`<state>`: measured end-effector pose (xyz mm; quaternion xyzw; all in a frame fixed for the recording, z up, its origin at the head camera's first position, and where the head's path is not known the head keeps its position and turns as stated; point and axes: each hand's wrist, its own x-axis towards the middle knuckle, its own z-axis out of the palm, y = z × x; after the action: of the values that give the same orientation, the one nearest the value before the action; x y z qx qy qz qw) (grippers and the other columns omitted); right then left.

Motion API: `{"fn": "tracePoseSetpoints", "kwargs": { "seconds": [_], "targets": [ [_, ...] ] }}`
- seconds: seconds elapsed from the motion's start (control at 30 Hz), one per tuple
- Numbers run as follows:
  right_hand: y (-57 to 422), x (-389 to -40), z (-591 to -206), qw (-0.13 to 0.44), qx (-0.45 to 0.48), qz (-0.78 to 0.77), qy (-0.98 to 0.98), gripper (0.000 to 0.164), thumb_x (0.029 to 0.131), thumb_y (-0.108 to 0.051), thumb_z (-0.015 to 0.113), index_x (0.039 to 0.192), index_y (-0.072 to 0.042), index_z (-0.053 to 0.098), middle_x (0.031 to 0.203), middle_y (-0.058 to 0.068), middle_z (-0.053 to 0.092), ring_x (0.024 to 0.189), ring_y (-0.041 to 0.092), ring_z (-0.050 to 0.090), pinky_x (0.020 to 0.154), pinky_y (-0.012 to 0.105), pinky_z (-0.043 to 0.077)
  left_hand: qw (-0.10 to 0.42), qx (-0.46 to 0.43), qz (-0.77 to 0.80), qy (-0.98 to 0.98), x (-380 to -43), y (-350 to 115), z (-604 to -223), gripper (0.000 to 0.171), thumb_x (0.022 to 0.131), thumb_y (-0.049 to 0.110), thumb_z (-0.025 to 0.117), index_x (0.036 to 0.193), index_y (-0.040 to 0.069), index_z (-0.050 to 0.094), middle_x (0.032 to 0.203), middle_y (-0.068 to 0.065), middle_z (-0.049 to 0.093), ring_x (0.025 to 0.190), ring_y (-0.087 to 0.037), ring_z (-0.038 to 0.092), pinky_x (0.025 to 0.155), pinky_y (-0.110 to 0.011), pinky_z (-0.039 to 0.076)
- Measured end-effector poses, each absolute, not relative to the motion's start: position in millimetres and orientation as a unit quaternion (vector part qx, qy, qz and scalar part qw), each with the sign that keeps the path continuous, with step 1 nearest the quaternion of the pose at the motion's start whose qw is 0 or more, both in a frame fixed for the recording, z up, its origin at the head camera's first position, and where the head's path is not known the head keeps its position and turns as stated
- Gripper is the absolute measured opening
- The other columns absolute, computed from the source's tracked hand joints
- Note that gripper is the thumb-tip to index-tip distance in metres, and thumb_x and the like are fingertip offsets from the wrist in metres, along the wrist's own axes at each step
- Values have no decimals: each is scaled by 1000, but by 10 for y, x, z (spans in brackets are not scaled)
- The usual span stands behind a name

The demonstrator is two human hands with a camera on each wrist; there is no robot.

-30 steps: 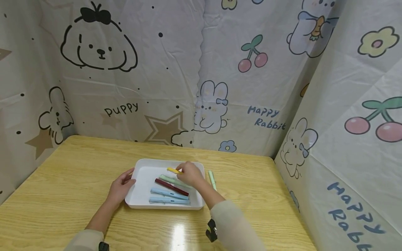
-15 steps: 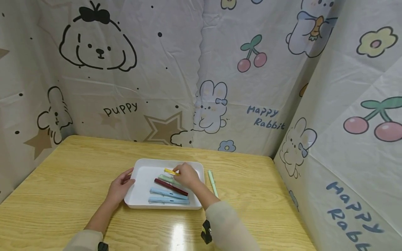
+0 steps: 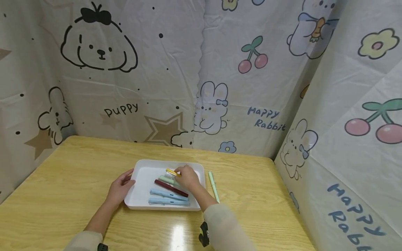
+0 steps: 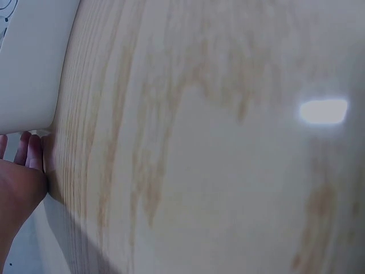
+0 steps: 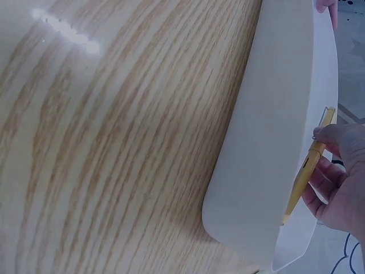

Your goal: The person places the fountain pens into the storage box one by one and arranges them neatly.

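My right hand pinches a yellow pen with a wire clip, thumb on one side and fingers on the other. In the head view that pen lies over the back part of a white tray. Below it in the tray are a pale green pen, partly hidden by the hand, a dark red pen and two light blue pens. At the tray's left end my left hand holds the side, thumb at the rim. The left wrist view shows its fingers against the tray's outer wall.
Another pale green pen lies on the wooden table, just right of the tray. Printed cloth hangs behind the table and along both sides.
My right hand has shifted slightly left and toward me with the yellow pen, uncovering more of the green pen outside the tray. The left hand keeps its place on the tray.
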<state>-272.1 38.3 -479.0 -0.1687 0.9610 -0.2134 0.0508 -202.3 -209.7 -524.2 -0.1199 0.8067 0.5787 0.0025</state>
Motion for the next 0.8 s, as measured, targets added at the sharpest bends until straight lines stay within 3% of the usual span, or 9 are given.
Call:
{"fn": "tracePoseSetpoints", "kwargs": {
  "seconds": [0.8],
  "targets": [
    [341,-2718,-4864,55,-162,-190,967,26,88,-18,62,112,-11,69,95,4,62,84,14,57,68,27,48,-2,-118,579,807,-2020,-2110,-5258,52,96,18,49,145,11,34,136,-25,44,123,-35,44,100,-44,39]
  ]
}}
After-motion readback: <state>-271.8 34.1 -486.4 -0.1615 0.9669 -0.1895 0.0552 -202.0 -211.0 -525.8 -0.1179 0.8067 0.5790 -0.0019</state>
